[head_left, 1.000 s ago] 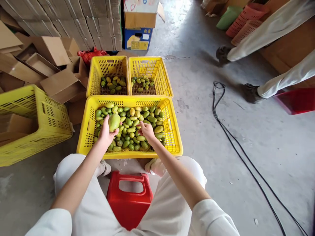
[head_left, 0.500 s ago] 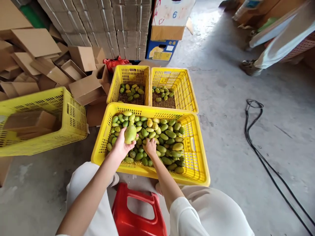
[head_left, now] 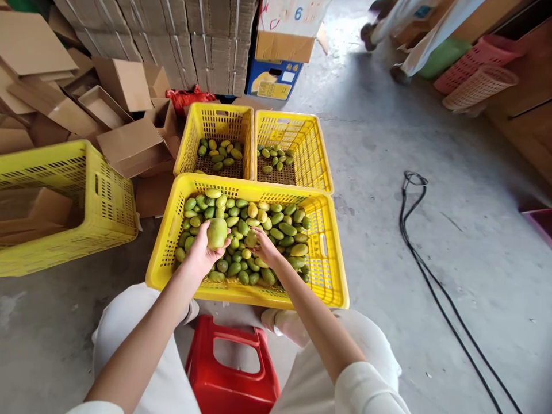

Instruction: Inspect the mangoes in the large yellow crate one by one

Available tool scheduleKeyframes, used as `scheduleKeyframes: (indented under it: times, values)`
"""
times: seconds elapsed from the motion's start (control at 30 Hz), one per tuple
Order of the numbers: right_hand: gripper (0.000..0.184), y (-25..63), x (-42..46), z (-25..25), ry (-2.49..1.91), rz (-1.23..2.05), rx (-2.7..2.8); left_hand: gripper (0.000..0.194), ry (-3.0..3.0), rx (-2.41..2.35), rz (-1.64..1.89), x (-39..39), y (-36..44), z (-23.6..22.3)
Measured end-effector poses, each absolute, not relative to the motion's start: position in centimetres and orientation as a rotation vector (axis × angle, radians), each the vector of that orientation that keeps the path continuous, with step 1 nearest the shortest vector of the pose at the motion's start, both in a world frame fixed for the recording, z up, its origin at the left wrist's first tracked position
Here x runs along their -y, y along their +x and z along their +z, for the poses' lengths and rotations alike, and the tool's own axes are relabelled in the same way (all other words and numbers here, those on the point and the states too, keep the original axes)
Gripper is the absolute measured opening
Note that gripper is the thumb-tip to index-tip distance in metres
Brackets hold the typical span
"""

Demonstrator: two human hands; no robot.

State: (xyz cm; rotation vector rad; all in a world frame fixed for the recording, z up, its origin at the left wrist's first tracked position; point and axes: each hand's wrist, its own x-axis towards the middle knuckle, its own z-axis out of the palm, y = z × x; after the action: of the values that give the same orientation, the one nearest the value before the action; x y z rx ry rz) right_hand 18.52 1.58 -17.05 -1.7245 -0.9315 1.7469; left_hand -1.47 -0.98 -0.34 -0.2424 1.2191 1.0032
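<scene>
My left hand (head_left: 207,246) cradles a large green mango (head_left: 217,233), palm up, over the left part of a big yellow crate (head_left: 248,297). To its right, my right hand (head_left: 263,246) has its fingers closed round a smaller green mango (head_left: 251,238), just above the heap. Many green and yellowish mangoes (head_left: 288,229) fill the crate beneath both hands. Beyond it stand two more yellow crates, the left one (head_left: 181,146) and the right one (head_left: 324,155), each with several mangoes on its floor.
A red plastic stool (head_left: 233,374) stands between my knees. Left lie a yellow-green crate (head_left: 112,201) holding cardboard and a pile of open cartons (head_left: 129,144). Stacked cardboard (head_left: 164,52) rises behind. A black cable (head_left: 425,270) lies on the right floor; a person's legs (head_left: 435,43) show beyond.
My right hand has risen from the heap with a smaller mango. My left hand still holds the large one. The view has shifted right, and the person at the back has moved away.
</scene>
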Motion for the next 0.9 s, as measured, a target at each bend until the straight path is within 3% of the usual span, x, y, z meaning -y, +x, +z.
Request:
scheduleKeyframes:
  times: [0.2, 0.3, 0.4, 0.6, 0.9]
  values:
    - [0.02, 20.5, -2.5, -11.1, -1.485, 1.876, 0.191, 0.013, -0.298, -1.331, 0.923, 0.3, -1.2, -0.8]
    - [0.019, 21.5, -2.4, -9.1, -1.351, 1.862, 0.004, 0.017, -0.292, -1.355, 0.966, -0.6, -1.3, -0.9]
    - [0.025, 22.1, -2.4, -8.5, -1.246, 1.857, -0.015, 0.025, -0.248, -1.297, 1.046, -1.7, -1.3, -1.3]
    - [0.037, 21.6, -2.5, -8.8, -1.229, 1.826, -0.014, 0.015, -0.373, -1.274, 0.993, -2.0, -0.5, -0.9]
    - [0.033, 20.6, -2.3, -8.0, -1.238, 1.823, -0.262, 0.004, -0.268, -1.323, 0.95, -1.3, 1.4, 0.3]
